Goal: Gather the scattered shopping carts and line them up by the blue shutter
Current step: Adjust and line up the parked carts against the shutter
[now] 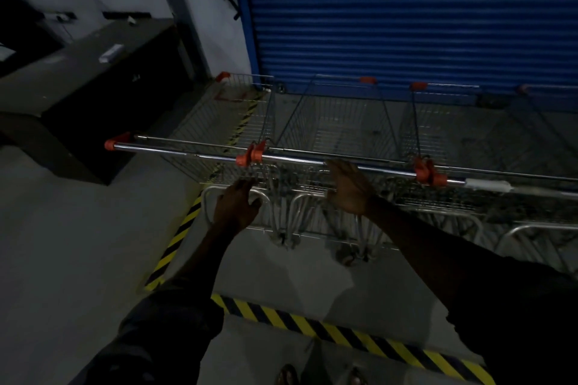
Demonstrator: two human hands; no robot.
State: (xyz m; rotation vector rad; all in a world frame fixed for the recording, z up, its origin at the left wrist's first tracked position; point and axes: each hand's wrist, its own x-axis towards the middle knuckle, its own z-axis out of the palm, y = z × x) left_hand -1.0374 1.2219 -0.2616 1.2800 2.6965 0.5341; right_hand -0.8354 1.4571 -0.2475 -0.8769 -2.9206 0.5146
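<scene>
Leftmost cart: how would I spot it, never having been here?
Find the blue shutter; a row of wire carts stands before it. The leftmost cart ends the row beside the dark counter. Only it stands over the yellow-black floor tape.

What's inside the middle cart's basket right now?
The middle cart looks empty; only floor shows through its wire. Its near end is hidden behind the handle bar and the right hand.

Carts (341,122) abreast before shutter (406,12)
</scene>
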